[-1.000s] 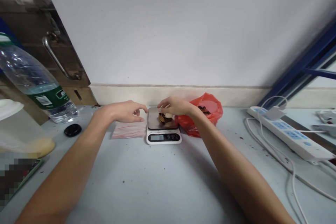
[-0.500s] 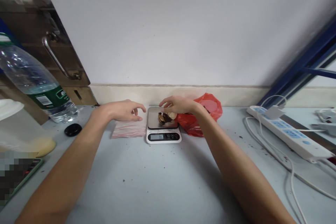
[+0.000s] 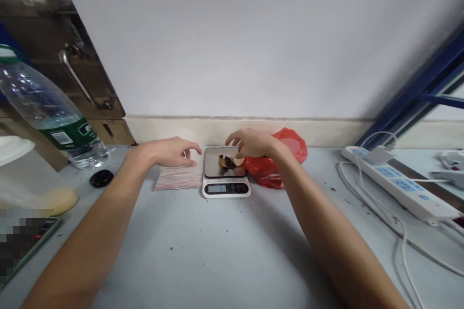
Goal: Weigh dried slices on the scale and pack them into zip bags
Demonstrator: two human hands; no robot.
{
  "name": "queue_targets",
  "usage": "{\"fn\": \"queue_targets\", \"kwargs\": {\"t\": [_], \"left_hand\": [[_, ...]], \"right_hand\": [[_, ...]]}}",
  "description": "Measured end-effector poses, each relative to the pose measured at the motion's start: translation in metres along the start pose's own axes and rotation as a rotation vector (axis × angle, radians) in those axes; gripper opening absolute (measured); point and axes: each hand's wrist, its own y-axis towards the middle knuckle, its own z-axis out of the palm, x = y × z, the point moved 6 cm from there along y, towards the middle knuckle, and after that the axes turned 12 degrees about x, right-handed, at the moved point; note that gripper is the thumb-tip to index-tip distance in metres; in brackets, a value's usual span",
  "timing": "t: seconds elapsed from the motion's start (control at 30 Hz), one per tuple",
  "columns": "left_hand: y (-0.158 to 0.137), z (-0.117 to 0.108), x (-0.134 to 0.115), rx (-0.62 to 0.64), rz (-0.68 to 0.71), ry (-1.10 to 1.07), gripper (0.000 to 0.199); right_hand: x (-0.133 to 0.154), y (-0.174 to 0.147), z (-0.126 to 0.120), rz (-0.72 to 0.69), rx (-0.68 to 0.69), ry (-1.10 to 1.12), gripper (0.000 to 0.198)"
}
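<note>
A digital kitchen scale with a steel plate stands near the wall, its display lit with small blurred digits. On the plate lies a little heap of dried brown and pale slices. My right hand hovers over the plate's right side, fingers loosely curled and apart, with nothing seen in them. Just right of the scale, partly behind my right wrist, is a red plastic bag. My left hand is held above a stack of clear zip bags, its thumb and fingers apart and holding nothing.
To the left are a large water bottle, a black round lid-like object, a translucent tub and a phone-like device. A white power strip with cables lies at right. A wall closes off the back.
My right hand has shifted slightly right and up from the slices, uncovering more of them. The display digits have changed. My left hand stays in place.
</note>
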Motion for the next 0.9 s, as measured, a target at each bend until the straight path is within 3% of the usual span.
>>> {"fn": "queue_targets", "kwargs": {"t": [0.17, 0.27, 0.37, 0.47, 0.63, 0.73, 0.8, 0.9], "left_hand": [[-0.002, 0.000, 0.000, 0.003, -0.007, -0.015, 0.056], [-0.004, -0.002, -0.001, -0.011, -0.015, -0.012, 0.054], [-0.004, -0.001, 0.001, 0.002, -0.016, -0.007, 0.052], [-0.002, 0.001, 0.007, 0.025, -0.004, -0.005, 0.051], [0.001, 0.003, 0.017, 0.028, -0.008, -0.015, 0.053], [-0.001, 0.003, 0.014, 0.017, 0.000, -0.014, 0.052], [-0.003, 0.002, 0.011, 0.015, 0.004, -0.009, 0.051], [-0.005, 0.001, 0.007, 0.021, -0.006, -0.006, 0.050]], "right_hand": [[0.008, 0.005, 0.000, -0.070, -0.029, -0.010, 0.061], [0.000, -0.005, -0.006, 0.093, -0.078, -0.074, 0.062], [-0.013, -0.016, -0.005, 0.272, 0.009, -0.142, 0.054], [-0.023, -0.020, -0.004, 0.301, 0.051, -0.132, 0.046], [-0.034, -0.023, -0.022, 0.190, -0.091, -0.053, 0.044], [-0.042, -0.034, -0.039, 0.220, -0.229, -0.098, 0.026], [-0.050, -0.041, -0.042, 0.283, -0.196, -0.129, 0.011], [-0.063, -0.043, -0.034, 0.341, -0.026, -0.145, 0.011]]}}
